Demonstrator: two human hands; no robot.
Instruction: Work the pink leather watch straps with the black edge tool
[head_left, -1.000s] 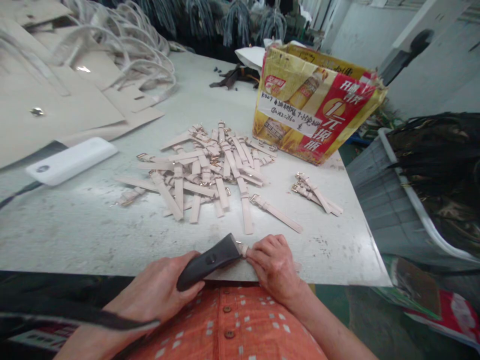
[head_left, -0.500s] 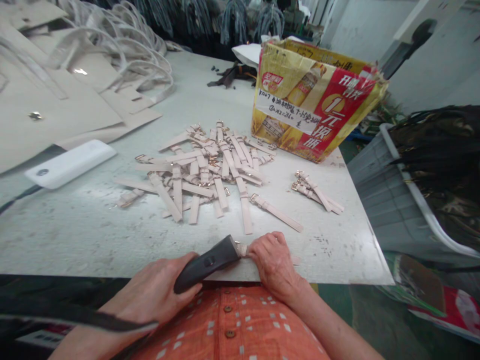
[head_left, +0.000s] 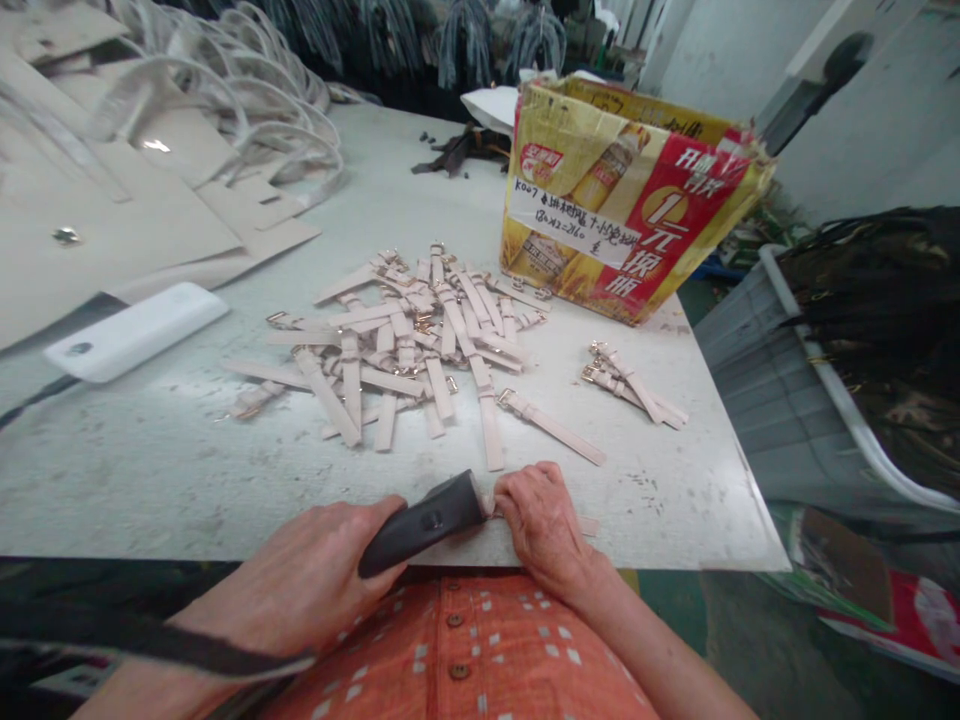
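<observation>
My left hand point(head_left: 322, 565) is wrapped round a black handheld tool point(head_left: 420, 525), its wide end pointing right. That end is right by the fingertips of my right hand point(head_left: 544, 525). In my right hand is a pale strap point(head_left: 589, 525), pressed low over the table's front edge. Most of the strap is hidden under the fingers; its tail shows past the palm. Beyond my hands lies a heap of pale buckle straps point(head_left: 397, 345). One single buckle strap point(head_left: 555, 428) lies nearest my right hand, and a small group of straps point(head_left: 630, 385) sits farther right.
A yellow and red cardboard box point(head_left: 637, 200) stands at the table's back right. To the left are a white device with a cord point(head_left: 139, 330), pale sheets point(head_left: 150, 220) and coiled strips point(head_left: 247, 100). A grey bin point(head_left: 795, 390) of dark material stands beyond the right edge.
The black tool has shifted slightly right, closer to my right fingertips. The buckle end of the held strap, visible earlier, is now mostly covered. My right hand has barely moved.
</observation>
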